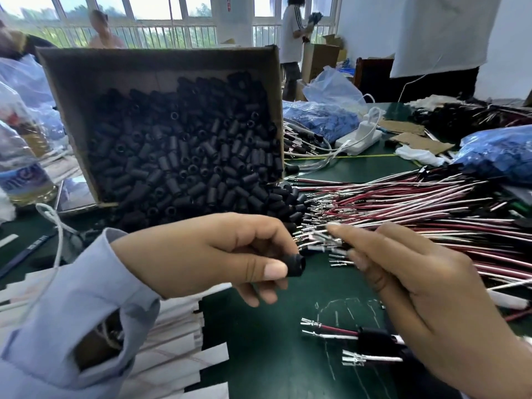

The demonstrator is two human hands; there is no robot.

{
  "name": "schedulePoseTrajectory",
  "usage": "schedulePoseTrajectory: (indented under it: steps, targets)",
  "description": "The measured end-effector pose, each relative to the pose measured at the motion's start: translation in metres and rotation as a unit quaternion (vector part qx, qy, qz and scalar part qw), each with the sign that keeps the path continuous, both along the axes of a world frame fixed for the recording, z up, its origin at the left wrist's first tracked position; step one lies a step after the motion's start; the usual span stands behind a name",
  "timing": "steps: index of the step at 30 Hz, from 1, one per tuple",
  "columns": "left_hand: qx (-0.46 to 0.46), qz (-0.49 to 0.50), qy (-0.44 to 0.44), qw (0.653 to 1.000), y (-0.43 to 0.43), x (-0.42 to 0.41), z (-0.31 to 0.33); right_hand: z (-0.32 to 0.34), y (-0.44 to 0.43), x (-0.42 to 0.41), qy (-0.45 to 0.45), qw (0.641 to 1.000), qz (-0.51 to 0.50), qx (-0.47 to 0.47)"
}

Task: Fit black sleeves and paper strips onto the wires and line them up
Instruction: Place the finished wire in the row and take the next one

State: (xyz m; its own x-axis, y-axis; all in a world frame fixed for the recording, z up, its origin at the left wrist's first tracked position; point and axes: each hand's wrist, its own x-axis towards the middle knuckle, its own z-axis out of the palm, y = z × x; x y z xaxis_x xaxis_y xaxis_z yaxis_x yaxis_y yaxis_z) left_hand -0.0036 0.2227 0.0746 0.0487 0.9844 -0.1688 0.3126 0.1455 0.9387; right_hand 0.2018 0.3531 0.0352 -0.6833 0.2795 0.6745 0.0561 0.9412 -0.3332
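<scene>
Head cam: left hand (207, 254) has its grip pinched on one black sleeve (296, 264), open end facing the wires (403, 208) piled on the green counter (273, 355) beside the tipped box (72, 90). Right hand (417, 283) reaches into the terminal ends, too blurry to say if it's got one. I'd pull a single wire clear, then feed it straight into the bore.
</scene>
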Motion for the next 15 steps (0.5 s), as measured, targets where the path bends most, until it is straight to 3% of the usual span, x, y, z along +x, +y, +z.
schedulePoseTrajectory:
  steps: [4, 8, 12, 15]
  targets:
    - [-0.002, 0.015, -0.016, 1.0, 0.002, 0.002, 0.004, 0.003, -0.007, 0.002, 0.01, 1.0, 0.01, 0.023]
    - [0.055, 0.076, 0.005, 0.996, 0.002, 0.014, -0.003, 0.003, -0.011, -0.001, 0.001, 0.999, -0.006, 0.041]
    - [0.07, 0.028, -0.023, 0.997, -0.002, 0.002, -0.008, -0.001, -0.015, -0.005, 0.008, 1.0, -0.001, 0.012]
    - [0.058, 0.006, 0.006, 0.998, -0.006, -0.016, -0.017, -0.005, -0.018, -0.008, -0.002, 1.0, 0.019, -0.025]
